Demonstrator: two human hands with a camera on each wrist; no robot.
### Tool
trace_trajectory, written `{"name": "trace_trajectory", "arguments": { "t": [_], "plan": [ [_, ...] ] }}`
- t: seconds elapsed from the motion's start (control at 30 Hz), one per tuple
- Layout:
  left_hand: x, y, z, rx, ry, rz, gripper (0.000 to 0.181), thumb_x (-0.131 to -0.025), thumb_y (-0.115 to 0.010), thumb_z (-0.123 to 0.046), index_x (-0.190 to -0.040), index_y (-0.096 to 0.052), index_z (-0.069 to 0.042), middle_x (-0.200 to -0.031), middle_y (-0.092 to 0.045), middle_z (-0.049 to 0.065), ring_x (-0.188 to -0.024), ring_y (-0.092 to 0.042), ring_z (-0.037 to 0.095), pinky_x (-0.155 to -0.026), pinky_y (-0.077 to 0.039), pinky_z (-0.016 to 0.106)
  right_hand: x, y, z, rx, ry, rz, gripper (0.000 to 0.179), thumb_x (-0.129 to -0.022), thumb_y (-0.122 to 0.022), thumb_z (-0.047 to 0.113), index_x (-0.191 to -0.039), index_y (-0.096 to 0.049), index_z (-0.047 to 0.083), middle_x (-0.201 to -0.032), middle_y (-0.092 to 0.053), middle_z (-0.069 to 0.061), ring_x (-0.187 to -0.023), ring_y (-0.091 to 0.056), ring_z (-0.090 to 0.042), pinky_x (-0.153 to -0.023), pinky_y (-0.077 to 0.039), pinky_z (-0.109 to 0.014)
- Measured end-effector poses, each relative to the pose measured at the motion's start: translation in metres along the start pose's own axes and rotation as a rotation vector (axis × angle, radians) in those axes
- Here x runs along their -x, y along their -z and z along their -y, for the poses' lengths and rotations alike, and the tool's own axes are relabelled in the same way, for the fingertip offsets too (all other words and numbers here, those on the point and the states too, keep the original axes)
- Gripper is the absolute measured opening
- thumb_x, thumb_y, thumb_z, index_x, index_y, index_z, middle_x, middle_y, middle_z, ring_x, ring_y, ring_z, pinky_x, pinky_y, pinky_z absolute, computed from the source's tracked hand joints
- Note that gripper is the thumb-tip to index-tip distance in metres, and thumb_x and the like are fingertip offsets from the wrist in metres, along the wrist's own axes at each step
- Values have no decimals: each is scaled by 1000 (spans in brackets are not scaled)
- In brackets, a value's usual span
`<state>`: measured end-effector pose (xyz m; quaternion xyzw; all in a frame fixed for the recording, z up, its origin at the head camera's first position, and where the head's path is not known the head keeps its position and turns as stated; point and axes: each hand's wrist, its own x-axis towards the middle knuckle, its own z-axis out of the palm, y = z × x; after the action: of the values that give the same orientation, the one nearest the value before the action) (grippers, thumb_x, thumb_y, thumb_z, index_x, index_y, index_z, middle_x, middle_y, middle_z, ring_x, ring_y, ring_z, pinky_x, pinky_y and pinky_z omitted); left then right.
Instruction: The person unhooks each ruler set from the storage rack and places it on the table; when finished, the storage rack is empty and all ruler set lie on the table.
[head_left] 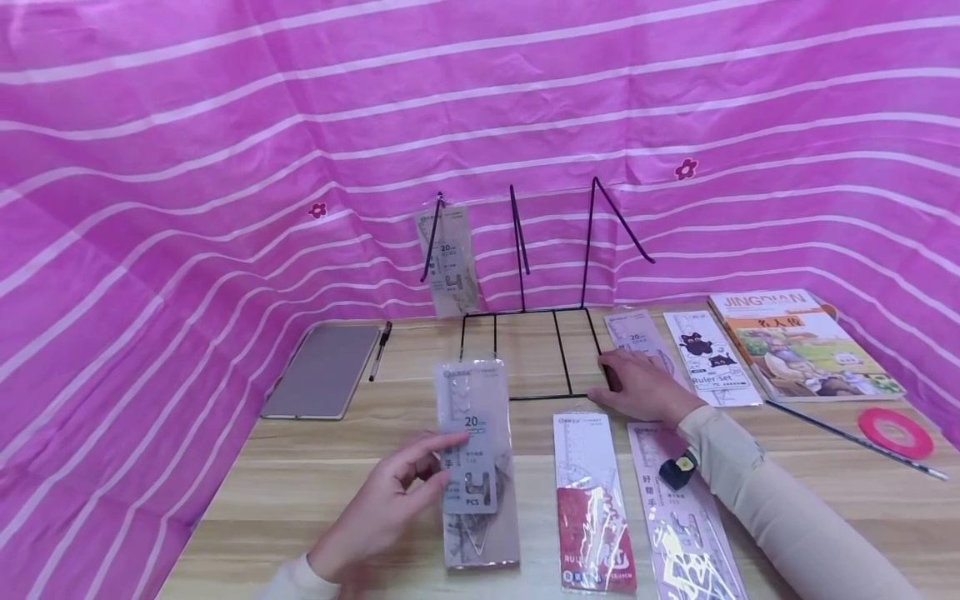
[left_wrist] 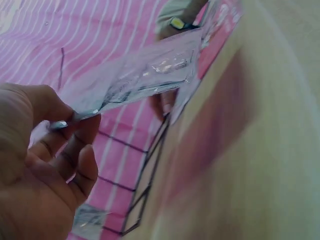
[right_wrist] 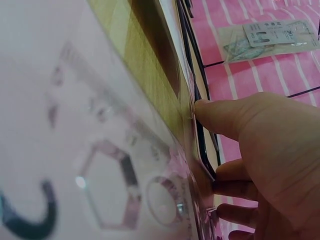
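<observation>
My left hand pinches a clear packet of rulers between thumb and fingers, its label printed "20" and "4 PCS". In the left wrist view the packet stands out at a slant above the wooden table. My right hand grips the base of a black wire rack by its right side, thumb on the bar with the fingers below. A similar packet hangs from the rack's left prong. Beside the right hand lies a purple ruler packet, partly hidden by it.
A red-and-white ruler packet and a purple one lie in front. At right are a cat-printed ruler set, a book, a pencil and pink tape. A grey tablet and pen lie left.
</observation>
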<state>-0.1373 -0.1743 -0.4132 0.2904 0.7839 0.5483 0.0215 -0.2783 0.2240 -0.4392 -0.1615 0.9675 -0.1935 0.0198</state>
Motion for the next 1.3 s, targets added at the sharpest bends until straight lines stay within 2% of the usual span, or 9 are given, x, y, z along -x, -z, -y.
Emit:
{"name": "trace_trajectory", "arguments": {
  "t": [0.2,0.3,0.37,0.5,0.6,0.73,0.97,1.17,1.3],
  "plan": [
    [-6,-16,11,-42,193,83,44,-106,-63,-16,-149,-59,-21,-115,-65,7,-83,-57,7,-66,-54,22,1,-2,-4,-3,2,-16,77,-98,-70,47,-154,-48,-1,-159,-46,-29,-149,-39,-52,-123,-26,-71],
    [-11,-22,16,-95,242,104,45,-105,-63,-14,-148,-60,-23,-110,-63,4,-82,-57,7,-64,-54,22,2,-5,-6,-3,7,-21,76,-98,-70,49,-153,-49,0,-159,-47,-29,-149,-40,-52,-123,-24,-72],
    [-14,-25,17,-144,237,122,44,-104,-63,-14,-148,-61,-23,-110,-63,2,-85,-57,7,-67,-55,23,2,-7,-7,-5,7,-25,77,-98,-71,49,-153,-50,0,-159,-47,-28,-149,-40,-51,-123,-24,-71],
    [-18,-31,20,-286,183,173,43,-103,-64,-15,-146,-63,-21,-120,-66,-3,-99,-58,7,-83,-55,23,4,-8,-9,-10,5,-37,77,-97,-71,49,-152,-50,0,-159,-47,-28,-149,-39,-51,-123,-24,-71],
    [-20,-34,22,-371,176,215,45,-102,-65,-17,-147,-63,-21,-125,-66,-3,-101,-58,7,-86,-52,23,4,-7,-8,-15,7,-45,77,-97,-71,49,-152,-50,0,-159,-47,-28,-149,-39,-51,-122,-24,-71],
    [-22,-36,21,-442,200,238,46,-100,-66,-19,-146,-64,-25,-122,-64,-6,-96,-56,6,-81,-50,22,3,-7,-8,-11,15,-49,77,-97,-71,49,-153,-50,0,-159,-47,-28,-149,-39,-51,-121,-26,-70],
    [-26,-34,18,-461,213,259,44,-99,-69,-14,-142,-67,-26,-101,-57,-9,-84,-52,2,-71,-48,19,4,-6,-7,-21,11,-50,77,-97,-72,48,-152,-50,-1,-159,-47,-28,-149,-39,-51,-121,-25,-71],
    [-28,-33,20,-463,226,259,42,-100,-69,-16,-140,-68,-28,-100,-56,-11,-85,-53,1,-71,-48,19,3,-7,-7,-26,26,-59,78,-97,-72,49,-152,-51,-1,-158,-48,-28,-148,-40,-52,-120,-25,-71],
    [-31,-31,21,-450,225,236,42,-100,-68,-16,-141,-68,-28,-105,-61,-9,-88,-55,2,-74,-51,21,2,-6,-8,-33,26,-54,78,-97,-72,50,-153,-50,0,-159,-46,-28,-149,-39,-51,-121,-23,-71]
  ]
}}
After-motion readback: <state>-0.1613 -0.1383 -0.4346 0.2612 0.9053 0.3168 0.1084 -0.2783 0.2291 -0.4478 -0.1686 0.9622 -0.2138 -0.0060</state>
